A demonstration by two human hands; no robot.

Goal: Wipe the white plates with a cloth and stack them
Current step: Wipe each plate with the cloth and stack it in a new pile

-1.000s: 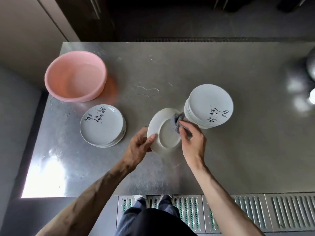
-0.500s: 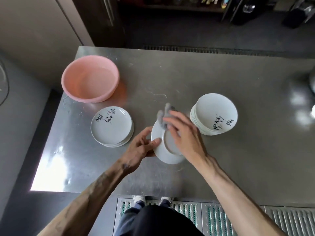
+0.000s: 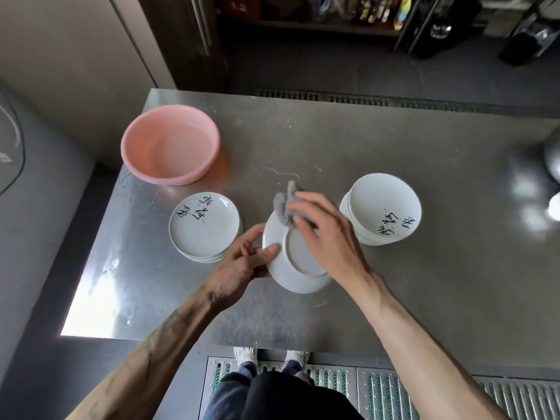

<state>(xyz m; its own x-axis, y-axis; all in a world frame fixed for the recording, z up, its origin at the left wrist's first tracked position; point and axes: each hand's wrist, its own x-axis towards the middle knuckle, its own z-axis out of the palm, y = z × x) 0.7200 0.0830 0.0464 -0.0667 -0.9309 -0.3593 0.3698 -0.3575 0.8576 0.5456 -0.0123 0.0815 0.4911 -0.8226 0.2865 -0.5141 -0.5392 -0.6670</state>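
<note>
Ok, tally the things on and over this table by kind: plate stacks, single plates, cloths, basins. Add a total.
Plate stacks: 2, the left stack and the right stack
Single plates: 1, the held plate, gripped by the left hand
Cloths: 1, the grey cloth in the right hand
Basins: 1, the pink basin
Total: 5

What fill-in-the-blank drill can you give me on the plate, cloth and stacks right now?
The left hand grips a plate with its ____ facing up.
The right hand holds a ____ cloth against it.
The basin beyond the left stack is ____.
The taller stack stands on the person's ____ side.
Missing: underside, grey, pink, right.
</note>
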